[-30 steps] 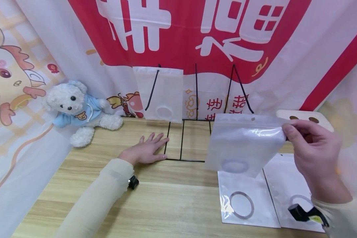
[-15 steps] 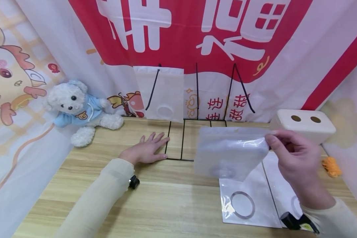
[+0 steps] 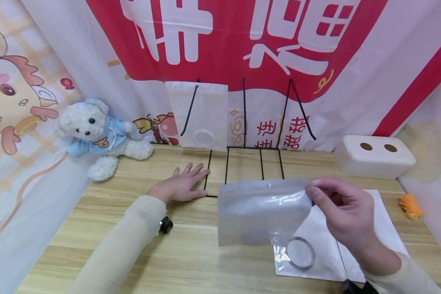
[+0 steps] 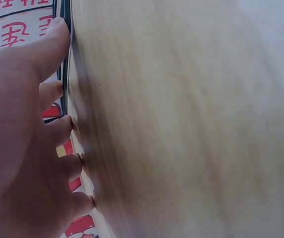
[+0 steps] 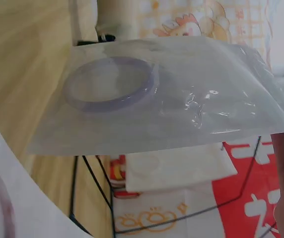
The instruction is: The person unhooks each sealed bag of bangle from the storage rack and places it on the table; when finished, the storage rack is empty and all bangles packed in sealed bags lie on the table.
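Between thumb and fingers my right hand [image 3: 347,216] pinches the top right corner of a clear zip bag [image 3: 261,214]. A pale purple ring-shaped bangle [image 5: 147,89] shows inside that bag in the right wrist view. My left hand [image 3: 181,183] lies palm down with fingers spread on the tabletop, its fingertips at the left side of a black wire rack [image 3: 226,167]. Another bag [image 3: 202,118] hangs from the rack's left hook. Two more bags lie flat at the right; a bangle [image 3: 301,253] shows in the nearer one, partly under the held bag.
A white teddy bear [image 3: 103,139] in a blue hoodie sits at the back left. At the back right stands a cream box with two holes [image 3: 374,157], with an orange bundle of cord [image 3: 410,206] near it. Printed cloth [image 3: 220,41] hangs behind the rack's bare hooks.
My right hand has moved left and toward me, carrying the pinched bag lower over the table. The box and orange cord have come into fuller view. My left hand stays put.
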Tool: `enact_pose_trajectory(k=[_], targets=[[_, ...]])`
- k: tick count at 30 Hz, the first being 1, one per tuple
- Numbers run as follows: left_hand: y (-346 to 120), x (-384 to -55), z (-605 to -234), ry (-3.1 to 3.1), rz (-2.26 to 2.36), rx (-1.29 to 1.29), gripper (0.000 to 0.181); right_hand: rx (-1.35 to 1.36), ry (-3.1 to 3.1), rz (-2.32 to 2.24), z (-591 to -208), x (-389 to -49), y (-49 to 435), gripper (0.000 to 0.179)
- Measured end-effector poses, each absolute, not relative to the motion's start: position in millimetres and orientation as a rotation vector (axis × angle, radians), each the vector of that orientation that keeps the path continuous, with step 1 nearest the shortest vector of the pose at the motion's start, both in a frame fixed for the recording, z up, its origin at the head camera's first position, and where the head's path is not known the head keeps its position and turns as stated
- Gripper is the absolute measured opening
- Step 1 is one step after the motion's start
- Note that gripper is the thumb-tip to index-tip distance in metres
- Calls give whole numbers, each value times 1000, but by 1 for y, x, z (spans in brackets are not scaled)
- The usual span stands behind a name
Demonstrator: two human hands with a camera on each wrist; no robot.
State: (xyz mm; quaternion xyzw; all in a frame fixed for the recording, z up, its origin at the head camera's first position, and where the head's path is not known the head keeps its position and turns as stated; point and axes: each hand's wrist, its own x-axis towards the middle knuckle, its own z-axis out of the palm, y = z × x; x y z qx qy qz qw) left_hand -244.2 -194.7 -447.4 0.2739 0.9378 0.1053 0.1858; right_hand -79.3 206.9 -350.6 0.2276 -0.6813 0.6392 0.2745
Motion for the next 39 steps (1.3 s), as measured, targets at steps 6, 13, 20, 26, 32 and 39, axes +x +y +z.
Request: enact_pose_trajectory(k=[6,13,20,26,32,39], targets=[[-195,-244,-446,2635,295,773,84,441,-2074,1713,-357,-79,189,17],[-194,-244,-447,2628,274,776,84,223,-2229,1789,-365,-94,177,10],[-193,-244,-447,2633,270,762,85,134,-2284,1825,-369,-116,172,20],[-193,-244,-447,2637,289,769,84,143,-2330,1787,-375,-137,174,23],[-194,-243,-446,2656,317,792,82,142,-2400,1802,-390,-157,177,25],[-193,-241,-446,2663,308,788,81,184,-2617,1772,-412,-174,179,21]])
